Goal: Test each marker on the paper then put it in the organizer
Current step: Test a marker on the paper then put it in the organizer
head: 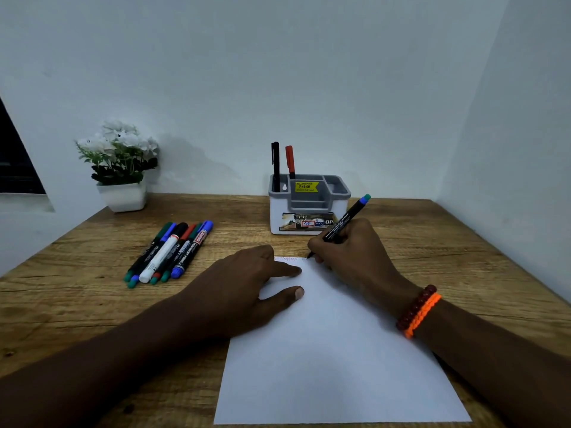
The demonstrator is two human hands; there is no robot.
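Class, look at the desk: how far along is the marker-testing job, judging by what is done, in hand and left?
Done: a black-capped marker and a red-capped marker stand in the white-and-grey desk organizer, and red scribble marks the white paper sheet. In hand: the right hand tests a black pen with a teal end; the left hand steadies the sheet. Left: the row of markers on the wooden table.
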